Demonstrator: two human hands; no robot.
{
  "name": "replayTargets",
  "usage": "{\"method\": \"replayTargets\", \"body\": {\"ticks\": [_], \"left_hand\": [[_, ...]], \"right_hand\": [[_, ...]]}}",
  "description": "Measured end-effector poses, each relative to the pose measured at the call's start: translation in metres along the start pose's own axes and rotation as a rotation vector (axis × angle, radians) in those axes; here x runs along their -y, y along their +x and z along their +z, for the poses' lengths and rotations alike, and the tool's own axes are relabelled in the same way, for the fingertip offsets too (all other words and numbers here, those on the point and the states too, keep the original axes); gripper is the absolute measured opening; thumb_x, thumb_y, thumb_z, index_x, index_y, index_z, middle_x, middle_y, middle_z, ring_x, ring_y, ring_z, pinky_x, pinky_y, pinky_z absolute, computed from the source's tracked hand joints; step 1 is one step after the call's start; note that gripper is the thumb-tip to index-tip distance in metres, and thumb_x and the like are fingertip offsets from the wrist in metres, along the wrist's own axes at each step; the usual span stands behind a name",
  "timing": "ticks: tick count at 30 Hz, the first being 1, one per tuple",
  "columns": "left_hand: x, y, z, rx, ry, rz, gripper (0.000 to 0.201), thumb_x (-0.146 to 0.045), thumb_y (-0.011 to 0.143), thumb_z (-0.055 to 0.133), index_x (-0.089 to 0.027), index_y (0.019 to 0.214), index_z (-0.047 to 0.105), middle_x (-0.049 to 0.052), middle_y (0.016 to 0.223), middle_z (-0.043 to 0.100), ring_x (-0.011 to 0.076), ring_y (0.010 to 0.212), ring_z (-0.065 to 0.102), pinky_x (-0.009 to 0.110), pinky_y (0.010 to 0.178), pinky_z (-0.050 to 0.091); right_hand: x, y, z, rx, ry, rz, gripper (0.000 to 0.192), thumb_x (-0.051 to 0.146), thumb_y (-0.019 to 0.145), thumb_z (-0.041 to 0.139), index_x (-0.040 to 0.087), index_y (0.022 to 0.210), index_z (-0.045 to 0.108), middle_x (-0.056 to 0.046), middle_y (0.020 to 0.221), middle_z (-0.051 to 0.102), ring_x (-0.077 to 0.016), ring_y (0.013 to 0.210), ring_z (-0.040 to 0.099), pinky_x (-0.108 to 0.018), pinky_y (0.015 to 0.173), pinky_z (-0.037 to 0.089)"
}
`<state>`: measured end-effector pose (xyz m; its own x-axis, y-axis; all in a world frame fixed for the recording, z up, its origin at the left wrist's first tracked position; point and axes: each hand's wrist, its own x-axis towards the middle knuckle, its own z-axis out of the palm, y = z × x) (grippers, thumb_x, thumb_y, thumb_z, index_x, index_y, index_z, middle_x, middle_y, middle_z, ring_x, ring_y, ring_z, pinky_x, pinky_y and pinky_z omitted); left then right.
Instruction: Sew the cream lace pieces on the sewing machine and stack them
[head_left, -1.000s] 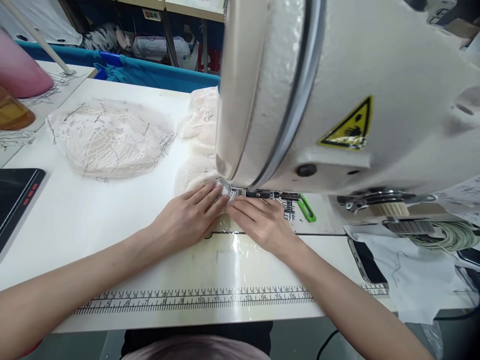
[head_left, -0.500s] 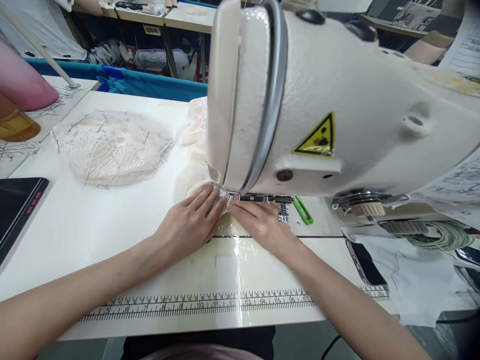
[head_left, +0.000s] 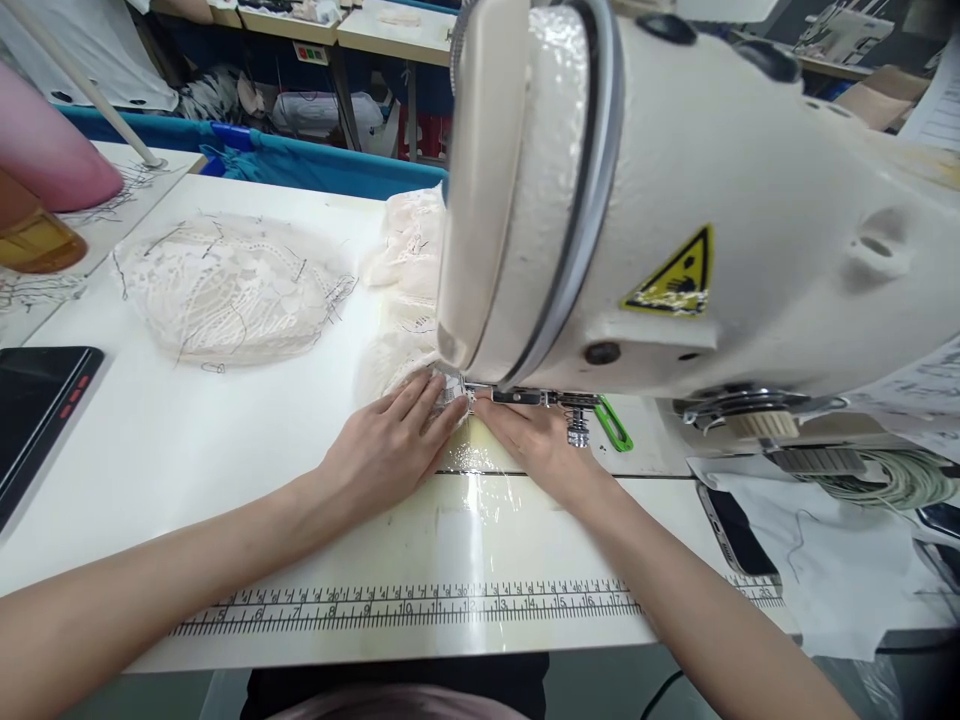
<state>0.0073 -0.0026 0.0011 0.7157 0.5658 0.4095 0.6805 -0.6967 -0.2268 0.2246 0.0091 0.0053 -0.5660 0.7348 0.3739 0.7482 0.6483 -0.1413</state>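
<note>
Change: hands unmoved since the earlier frame; view shifted slightly.
Left hand: flat, fingers together, pressing lace piece.
Right hand: flat beside it.
Lace piece: cream openwork, under sewing machine head.

Left hand: mine, bare, no ring and no glove that I can see; nails short and plain.
Right hand: bare as well, no ring showing, nails short.
Left forearm: uncovered all the way to the near left edge of the view; no sleeve, watch or bracelet on the part that shows.
Right forearm: uncovered too, running off at the near right; no sleeve, no wristband.
Clothing: a strip of pale, pinkish-grey cloth at the near edge, with something dark just beyond it; too little shows to tell the garment.
</note>
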Motion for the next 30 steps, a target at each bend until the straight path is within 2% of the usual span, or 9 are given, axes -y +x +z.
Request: {"method": "replayTargets", "body": {"ticks": [3,8,13,18,25,30], "left_hand": [[0.000,0.001,0.000,0.002,-0.031,-0.027,0.035,-0.028,0.097,0.047,-0.011,0.123,0.064,0.018,0.122,0.066,0.0293,0.111,0.065,0.039,0.090,0.056],[0.001,0.002,0.001,-0.002,-0.040,-0.040,0.036,-0.029,0.098,0.046,-0.010,0.123,0.063,0.017,0.124,0.065,0.0301,0.115,0.063,0.041,0.093,0.055],[0.002,-0.003,0.001,-0.024,-0.066,0.091,0.036,-0.011,0.096,0.041,-0.005,0.126,0.060,0.013,0.129,0.062,0.0255,0.119,0.061,0.036,0.100,0.053],[0.002,-0.004,0.003,-0.042,-0.079,0.055,0.036,-0.019,0.098,0.043,-0.003,0.125,0.060,0.014,0.126,0.064,0.0278,0.116,0.062,0.038,0.095,0.056],[0.003,0.000,0.003,-0.100,-0.076,0.028,0.031,-0.021,0.096,0.049,-0.005,0.114,0.067,0.014,0.118,0.068,0.0271,0.109,0.066,0.037,0.094,0.057],[0.004,0.002,0.002,-0.065,-0.099,-0.001,0.032,-0.021,0.096,0.048,-0.003,0.115,0.067,0.016,0.119,0.068,0.0286,0.112,0.065,0.039,0.096,0.055]], "right_hand": [[-0.001,0.002,0.004,0.001,0.048,0.026,0.033,0.017,0.097,0.044,0.033,0.115,0.066,0.001,0.104,0.072,-0.0124,0.090,0.066,-0.025,0.072,0.047],[-0.001,0.002,0.004,-0.002,0.051,0.052,0.026,0.020,0.097,0.045,0.028,0.106,0.069,0.003,0.089,0.072,-0.0102,0.074,0.066,-0.025,0.068,0.048],[-0.002,-0.009,0.008,-0.084,0.058,-0.002,0.022,0.027,0.096,0.053,0.024,0.112,0.068,-0.002,0.108,0.073,-0.0153,0.091,0.069,-0.029,0.080,0.053],[0.001,-0.016,0.013,-0.064,0.016,0.036,0.034,0.045,0.097,0.048,0.023,0.107,0.073,-0.007,0.097,0.075,-0.0148,0.071,0.068,-0.031,0.068,0.052],[0.006,-0.018,0.015,-0.025,-0.022,0.077,0.041,0.054,0.096,0.044,0.029,0.117,0.069,-0.006,0.099,0.073,-0.0157,0.075,0.067,-0.036,0.080,0.049],[0.007,-0.017,0.014,0.031,-0.033,0.095,0.043,0.056,0.095,0.045,0.031,0.124,0.064,-0.007,0.098,0.073,-0.0165,0.078,0.066,-0.036,0.082,0.047]]}}
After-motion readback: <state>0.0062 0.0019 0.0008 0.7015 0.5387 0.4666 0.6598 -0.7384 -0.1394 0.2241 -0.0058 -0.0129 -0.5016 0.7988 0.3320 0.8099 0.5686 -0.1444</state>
